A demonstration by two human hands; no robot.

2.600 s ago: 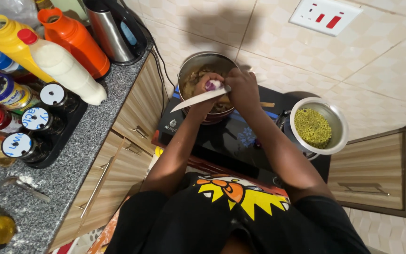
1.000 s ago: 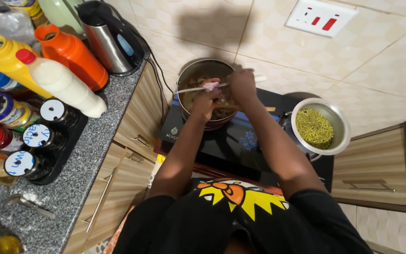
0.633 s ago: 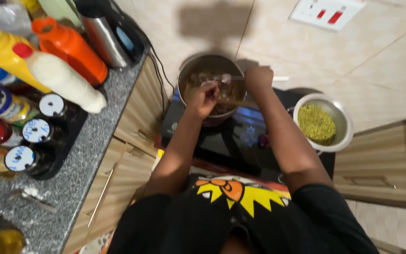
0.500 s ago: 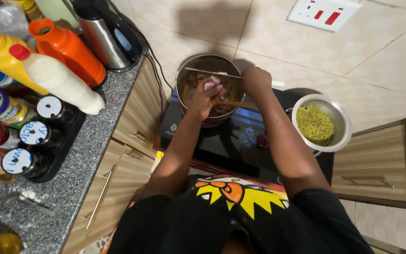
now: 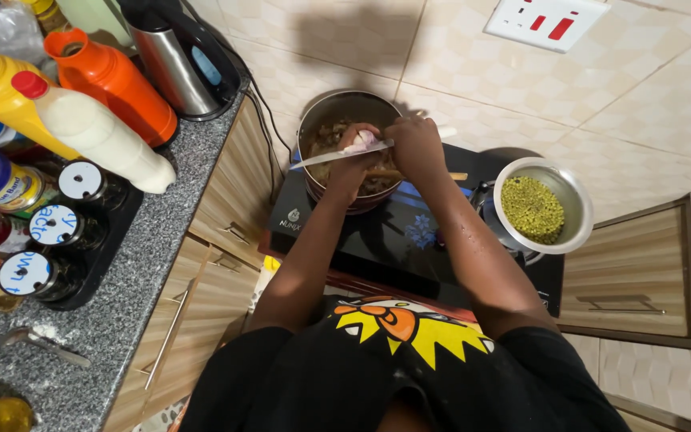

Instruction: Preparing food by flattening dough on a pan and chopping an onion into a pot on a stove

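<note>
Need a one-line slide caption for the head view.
Over a pot, left hand holds an onion while right hand cuts it with a knife.

Warm, fairly dim indoor light falls from above and behind the person, throwing a soft dark shadow of the head onto the tiled wall (image 5: pixel 345 40) above the pot (image 5: pixel 351 144). The steel kettle (image 5: pixel 176 68) and the metal bowl (image 5: pixel 545 208) carry small bright glints. The wide lens bends the desk (image 5: pixel 121 320) edge and leans the bottles outward at the left. Focus is fair overall; the bottom left corner is dark and soft.
</note>
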